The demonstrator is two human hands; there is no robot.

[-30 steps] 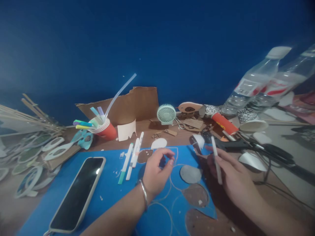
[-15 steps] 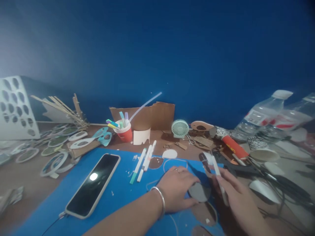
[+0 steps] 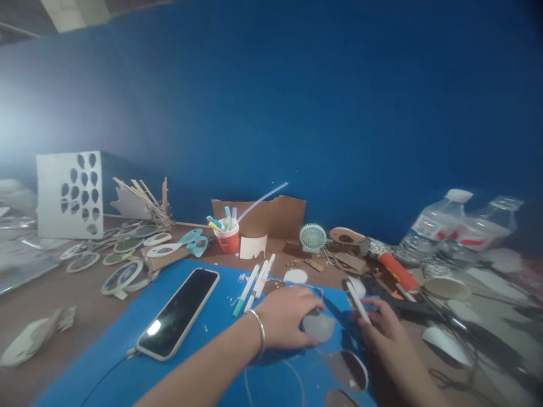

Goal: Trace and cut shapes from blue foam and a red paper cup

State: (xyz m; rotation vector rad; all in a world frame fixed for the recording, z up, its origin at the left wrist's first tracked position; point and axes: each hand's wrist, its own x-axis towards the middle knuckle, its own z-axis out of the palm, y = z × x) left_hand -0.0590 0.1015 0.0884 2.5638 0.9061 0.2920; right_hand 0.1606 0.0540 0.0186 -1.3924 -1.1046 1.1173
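Note:
My left hand (image 3: 288, 316), with a silver bangle at the wrist, grips a pale grey rounded disc (image 3: 319, 328) between thumb and fingers, low over the blue mat (image 3: 186, 367). At the right edge of the mat, my right hand (image 3: 382, 328) has closed round a slim white pen-like stick (image 3: 358, 302), tilted upward to the left. A small pale rounded piece (image 3: 357, 287) shows behind the stick's upper end. Below the disc are dark-looking round shapes (image 3: 350, 370) on the mat. White markers (image 3: 246, 291) lie beyond my left hand.
A phone (image 3: 180, 314) with a cable rests on the mat. Behind are a red cup of markers (image 3: 229, 240), a small green fan (image 3: 313, 237) and brown cardboard (image 3: 275, 217). Ring-shaped pieces (image 3: 123, 277) clutter the left; plastic bottles (image 3: 441, 220) and an orange-red tube (image 3: 399, 271) stand or lie right.
The view has turned left and up, so things appear shifted. My left hand still holds the disc, whose face now looks paler. The stick in my right hand now leans further left.

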